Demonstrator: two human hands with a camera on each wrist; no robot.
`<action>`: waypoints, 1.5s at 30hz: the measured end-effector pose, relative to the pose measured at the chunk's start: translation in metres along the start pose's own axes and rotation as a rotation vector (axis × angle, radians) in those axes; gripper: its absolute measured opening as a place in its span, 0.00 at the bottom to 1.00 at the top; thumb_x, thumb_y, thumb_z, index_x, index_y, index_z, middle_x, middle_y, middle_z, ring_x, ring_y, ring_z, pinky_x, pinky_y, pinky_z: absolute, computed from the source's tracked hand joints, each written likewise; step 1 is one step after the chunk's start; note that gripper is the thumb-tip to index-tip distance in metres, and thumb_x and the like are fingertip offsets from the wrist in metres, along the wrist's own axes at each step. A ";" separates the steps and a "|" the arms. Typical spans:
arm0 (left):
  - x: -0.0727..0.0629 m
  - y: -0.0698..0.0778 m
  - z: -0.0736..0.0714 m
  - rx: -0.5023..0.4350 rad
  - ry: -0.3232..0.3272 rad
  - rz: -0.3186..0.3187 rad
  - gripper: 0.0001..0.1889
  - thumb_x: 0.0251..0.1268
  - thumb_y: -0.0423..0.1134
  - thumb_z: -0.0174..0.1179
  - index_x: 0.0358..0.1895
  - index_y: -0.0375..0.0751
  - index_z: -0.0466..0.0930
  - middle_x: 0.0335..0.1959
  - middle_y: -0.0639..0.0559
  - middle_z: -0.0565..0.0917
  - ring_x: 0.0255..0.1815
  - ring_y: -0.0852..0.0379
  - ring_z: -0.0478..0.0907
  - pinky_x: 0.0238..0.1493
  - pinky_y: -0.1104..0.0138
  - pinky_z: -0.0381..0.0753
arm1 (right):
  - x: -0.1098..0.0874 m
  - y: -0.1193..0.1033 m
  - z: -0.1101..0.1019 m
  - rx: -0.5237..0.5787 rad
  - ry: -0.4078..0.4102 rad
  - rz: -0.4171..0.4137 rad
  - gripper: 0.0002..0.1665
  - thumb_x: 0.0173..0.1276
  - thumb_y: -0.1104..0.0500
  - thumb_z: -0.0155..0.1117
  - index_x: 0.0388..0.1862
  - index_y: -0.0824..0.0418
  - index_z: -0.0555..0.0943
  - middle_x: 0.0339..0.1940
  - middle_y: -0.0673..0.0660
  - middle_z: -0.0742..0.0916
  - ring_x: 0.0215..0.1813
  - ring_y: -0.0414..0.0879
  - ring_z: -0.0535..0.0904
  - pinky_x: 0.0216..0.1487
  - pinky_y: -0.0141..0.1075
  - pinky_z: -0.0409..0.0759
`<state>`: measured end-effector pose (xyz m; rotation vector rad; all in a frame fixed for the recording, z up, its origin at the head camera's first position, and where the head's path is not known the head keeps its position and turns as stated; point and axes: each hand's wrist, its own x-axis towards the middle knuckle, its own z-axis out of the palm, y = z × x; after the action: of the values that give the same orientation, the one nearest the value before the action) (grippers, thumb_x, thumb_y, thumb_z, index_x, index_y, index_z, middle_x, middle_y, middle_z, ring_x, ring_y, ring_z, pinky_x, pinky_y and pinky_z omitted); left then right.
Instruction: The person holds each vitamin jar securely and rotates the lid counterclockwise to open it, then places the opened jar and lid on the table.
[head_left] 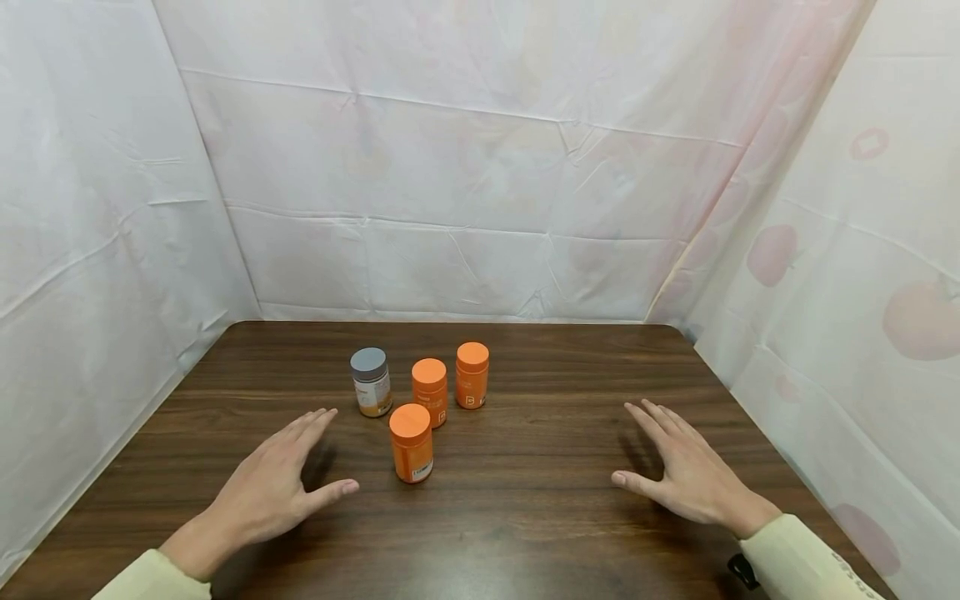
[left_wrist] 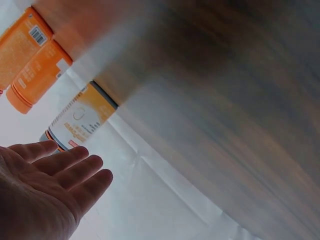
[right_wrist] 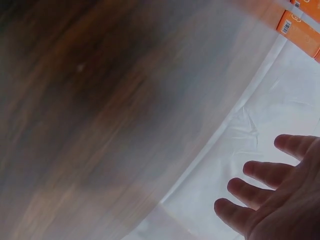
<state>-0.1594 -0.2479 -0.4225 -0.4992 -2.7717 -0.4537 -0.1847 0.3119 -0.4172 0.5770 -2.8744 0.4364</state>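
Three orange bottles with orange lids stand upright on the dark wooden table: a front one [head_left: 412, 450], a middle one [head_left: 431, 396] and a back right one [head_left: 472, 377]. Left of them is a white and yellow bottle with a grey lid [head_left: 371, 383], its label also facing the left wrist view [left_wrist: 82, 116]. My left hand [head_left: 273, 479] hovers left of the bottles, fingers straight, thumb apart, holding nothing. Well to the right of the bottles, my right hand [head_left: 686, 471] is held out the same way, its palm empty.
The wooden table [head_left: 525, 533] reaches back to a pale sheet [head_left: 465, 167], with more sheeting along its left and right sides. A small black object [head_left: 742, 572] shows beside the right sleeve [head_left: 798, 558].
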 end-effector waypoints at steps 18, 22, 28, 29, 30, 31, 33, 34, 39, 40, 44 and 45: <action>0.005 0.015 0.006 -0.083 -0.007 -0.014 0.52 0.59 0.70 0.66 0.75 0.35 0.65 0.71 0.38 0.74 0.68 0.35 0.73 0.60 0.37 0.73 | 0.000 -0.009 0.002 0.000 0.049 -0.041 0.58 0.61 0.27 0.69 0.83 0.49 0.58 0.80 0.64 0.65 0.76 0.68 0.62 0.63 0.70 0.65; 0.007 0.020 0.006 -0.103 -0.024 -0.037 0.52 0.58 0.71 0.66 0.76 0.36 0.64 0.71 0.38 0.73 0.68 0.35 0.72 0.60 0.37 0.73 | 0.000 -0.011 0.002 0.003 0.048 -0.041 0.58 0.62 0.27 0.69 0.83 0.49 0.58 0.80 0.63 0.65 0.76 0.68 0.62 0.62 0.71 0.66; 0.010 0.027 0.007 -0.135 -0.043 -0.057 0.53 0.57 0.72 0.66 0.76 0.37 0.64 0.71 0.38 0.73 0.68 0.35 0.73 0.60 0.38 0.74 | -0.001 -0.015 0.003 0.013 0.052 -0.040 0.58 0.61 0.27 0.69 0.83 0.47 0.59 0.80 0.62 0.66 0.75 0.68 0.64 0.60 0.71 0.68; 0.010 0.028 0.008 -0.141 -0.047 -0.061 0.53 0.57 0.72 0.66 0.76 0.37 0.64 0.71 0.38 0.73 0.68 0.35 0.73 0.60 0.38 0.74 | -0.002 -0.016 0.003 0.014 0.053 -0.041 0.58 0.60 0.27 0.70 0.83 0.47 0.59 0.80 0.62 0.66 0.75 0.68 0.64 0.60 0.71 0.68; 0.011 0.029 0.008 -0.148 -0.052 -0.064 0.53 0.57 0.72 0.66 0.76 0.37 0.64 0.71 0.38 0.73 0.68 0.35 0.73 0.60 0.38 0.74 | -0.002 -0.016 0.003 0.015 0.056 -0.044 0.58 0.60 0.27 0.70 0.83 0.47 0.59 0.80 0.62 0.66 0.75 0.67 0.64 0.60 0.70 0.68; 0.012 0.030 0.009 -0.156 -0.057 -0.068 0.53 0.56 0.72 0.67 0.76 0.37 0.64 0.72 0.38 0.73 0.68 0.35 0.74 0.60 0.38 0.74 | -0.002 -0.017 0.003 0.016 0.059 -0.046 0.58 0.60 0.28 0.71 0.83 0.47 0.59 0.80 0.62 0.66 0.75 0.67 0.64 0.60 0.70 0.69; 0.013 0.032 0.010 -0.171 -0.063 -0.073 0.53 0.56 0.71 0.67 0.76 0.37 0.64 0.72 0.38 0.73 0.67 0.35 0.74 0.60 0.38 0.74 | -0.002 -0.019 0.003 0.018 0.067 -0.054 0.58 0.60 0.27 0.71 0.82 0.47 0.59 0.79 0.61 0.66 0.75 0.66 0.64 0.60 0.69 0.69; 0.014 0.033 0.010 -0.179 -0.064 -0.074 0.53 0.56 0.71 0.68 0.76 0.37 0.65 0.72 0.38 0.73 0.67 0.35 0.74 0.61 0.38 0.74 | -0.002 -0.019 0.003 0.021 0.070 -0.058 0.58 0.60 0.27 0.71 0.82 0.47 0.60 0.79 0.61 0.66 0.75 0.65 0.65 0.60 0.69 0.70; 0.016 0.038 0.014 -0.225 -0.052 -0.075 0.53 0.55 0.69 0.71 0.76 0.37 0.64 0.72 0.39 0.72 0.68 0.35 0.73 0.61 0.39 0.73 | -0.002 -0.023 0.002 0.028 0.086 -0.075 0.58 0.59 0.27 0.71 0.82 0.49 0.61 0.79 0.61 0.68 0.75 0.63 0.66 0.60 0.67 0.71; 0.016 0.038 0.015 -0.236 -0.048 -0.075 0.53 0.54 0.68 0.71 0.76 0.38 0.64 0.73 0.39 0.72 0.69 0.35 0.73 0.62 0.39 0.73 | -0.002 -0.024 0.003 0.030 0.089 -0.077 0.58 0.59 0.27 0.71 0.82 0.49 0.61 0.78 0.61 0.68 0.74 0.63 0.66 0.60 0.67 0.71; 0.018 0.039 0.016 -0.285 -0.029 -0.078 0.53 0.52 0.65 0.75 0.75 0.37 0.65 0.73 0.39 0.72 0.69 0.36 0.72 0.62 0.40 0.73 | -0.002 -0.026 0.004 0.036 0.094 -0.083 0.58 0.59 0.27 0.71 0.82 0.49 0.62 0.78 0.60 0.69 0.74 0.62 0.67 0.60 0.66 0.72; 0.018 0.040 0.017 -0.297 -0.024 -0.079 0.53 0.51 0.65 0.75 0.75 0.38 0.65 0.72 0.39 0.72 0.69 0.36 0.72 0.62 0.40 0.74 | -0.003 -0.026 0.003 0.038 0.095 -0.084 0.58 0.59 0.27 0.71 0.81 0.49 0.62 0.78 0.60 0.69 0.74 0.62 0.67 0.60 0.66 0.72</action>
<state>-0.1644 -0.2014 -0.4216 -0.4627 -2.7666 -0.8917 -0.1723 0.2886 -0.4146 0.6624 -2.7458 0.4922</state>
